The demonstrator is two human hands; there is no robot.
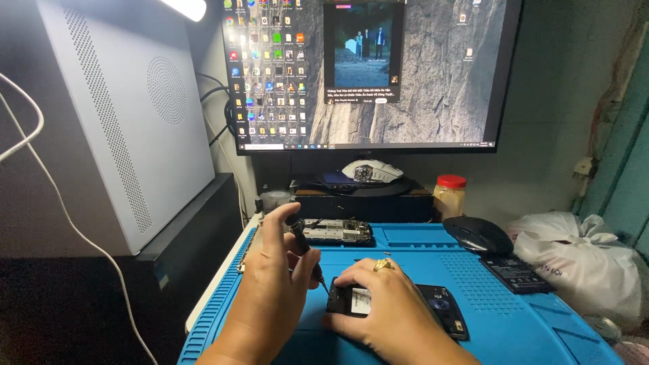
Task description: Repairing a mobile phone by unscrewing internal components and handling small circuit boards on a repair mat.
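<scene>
While pinned flat, black phone (433, 304) — back removed, innards exposed, screwdriver (305, 250) tip touching

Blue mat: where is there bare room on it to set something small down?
Free: the mat right of the opened phone, below the flat battery; also the strip between circuit board and black mouse. Crowded: around left hand, screwdriver and right hand.
</scene>
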